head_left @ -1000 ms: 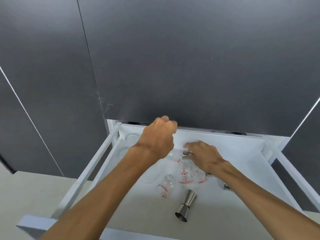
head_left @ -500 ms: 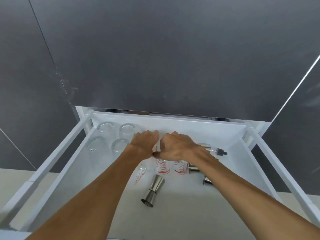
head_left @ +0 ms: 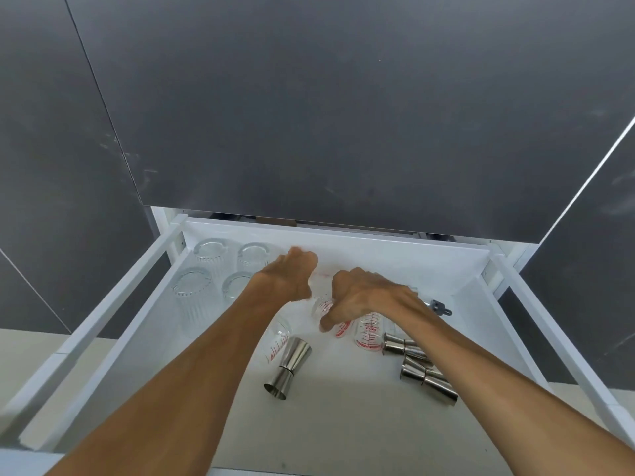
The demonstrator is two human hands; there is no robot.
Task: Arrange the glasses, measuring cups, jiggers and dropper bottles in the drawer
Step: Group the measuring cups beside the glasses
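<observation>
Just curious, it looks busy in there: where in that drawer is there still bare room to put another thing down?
The near floor of the drawer, in front of the lone jigger, is bare. So is the strip along the back wall right of the left hand. It is crowded around the measuring cups, the two jiggers and the ribbed glasses.

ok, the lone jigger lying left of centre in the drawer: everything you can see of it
The jigger is a double-ended hourglass of two shiny steel-looking cones joined at a narrow waist. It lies on its side on the drawer floor, tilted diagonally, its open mouth facing the camera at lower left. Its upper cone sits against or just in front of a red-marked measuring cup; contact is unclear. Neither hand touches it.
</observation>
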